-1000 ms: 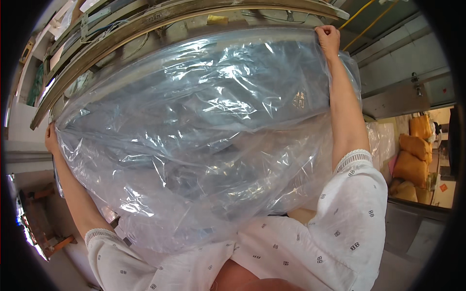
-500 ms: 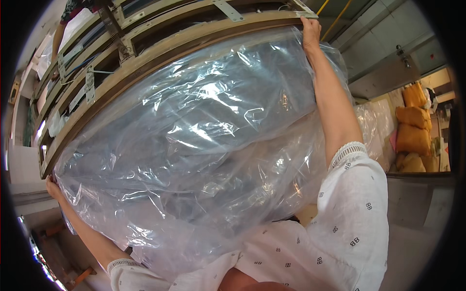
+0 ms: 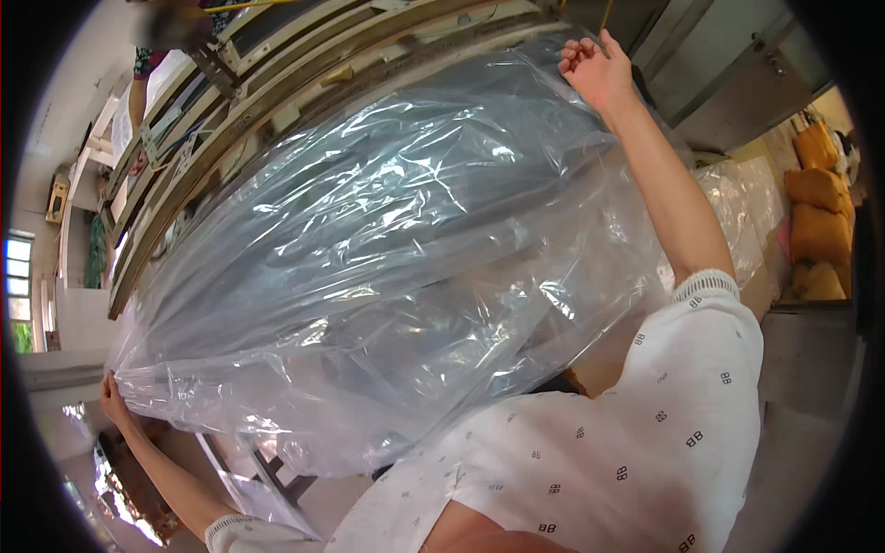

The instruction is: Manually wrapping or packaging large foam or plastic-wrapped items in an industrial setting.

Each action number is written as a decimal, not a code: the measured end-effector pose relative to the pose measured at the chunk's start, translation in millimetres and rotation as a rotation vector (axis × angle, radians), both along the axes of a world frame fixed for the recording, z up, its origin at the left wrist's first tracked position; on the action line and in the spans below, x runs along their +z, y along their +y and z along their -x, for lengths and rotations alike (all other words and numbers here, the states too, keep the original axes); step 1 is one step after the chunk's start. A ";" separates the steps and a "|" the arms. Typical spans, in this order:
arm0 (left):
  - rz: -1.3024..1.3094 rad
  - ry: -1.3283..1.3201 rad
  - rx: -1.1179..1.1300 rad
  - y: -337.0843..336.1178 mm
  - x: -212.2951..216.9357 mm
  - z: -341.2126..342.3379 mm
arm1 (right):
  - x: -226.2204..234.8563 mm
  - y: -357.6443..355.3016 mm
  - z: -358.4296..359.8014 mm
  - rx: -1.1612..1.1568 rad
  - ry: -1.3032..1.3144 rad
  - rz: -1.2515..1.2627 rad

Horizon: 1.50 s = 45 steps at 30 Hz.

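Note:
A large clear plastic sheet (image 3: 396, 212), wrinkled and shiny, spreads between my arms and drapes down toward my body. Its far edge runs along a long wooden frame (image 3: 267, 138) fitted with metal parts. At the far left, my left hand (image 3: 114, 398) is closed on a gathered corner of the sheet. My right hand (image 3: 597, 76) is raised over the sheet's far right corner, its fingers apart and slightly curled, with nothing in them.
Beyond the frame at the upper left stands another person, whose forearm (image 3: 138, 101) reaches down to it. Orange-yellow bundles (image 3: 819, 198) are piled at the right, near more crumpled clear plastic (image 3: 742, 198). A metal panel (image 3: 737, 74) stands behind my right hand.
My right hand has let go of the frame's right end and opened. My left hand has come away from the frame's left end, drawing the plastic sheet nearer to me.

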<state>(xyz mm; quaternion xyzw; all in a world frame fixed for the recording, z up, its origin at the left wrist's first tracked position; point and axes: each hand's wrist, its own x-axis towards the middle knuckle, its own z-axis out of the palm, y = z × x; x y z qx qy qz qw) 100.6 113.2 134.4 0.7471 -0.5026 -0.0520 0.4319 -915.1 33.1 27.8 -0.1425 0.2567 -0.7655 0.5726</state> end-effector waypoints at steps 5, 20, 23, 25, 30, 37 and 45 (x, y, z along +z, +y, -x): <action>-0.559 -1.221 0.328 69.3 31.3 -39.0 | 6.4 46.6 -70.5 0.264 -0.008 0.040; -0.292 0.538 -1.094 -90.3 -99.1 688.5 | 4.8 35.5 -106.5 -0.131 1.564 0.119; -0.110 0.258 -0.946 -75.0 -93.0 637.2 | -12.2 43.9 -59.3 -0.451 2.138 0.021; -0.184 0.219 -0.770 -59.9 -83.1 557.1 | -11.5 51.5 -40.6 -0.330 2.282 -0.122; -0.232 -0.038 -0.396 30.4 -73.9 304.6 | -15.5 69.7 -25.4 -0.352 2.323 -0.310; -0.349 -0.227 0.007 139.3 -83.1 0.6 | 1.2 75.6 -25.7 -0.320 2.182 0.525; -0.220 -0.182 -0.029 -12.9 -134.9 72.1 | 0.0 -19.4 56.2 -0.115 2.394 -0.620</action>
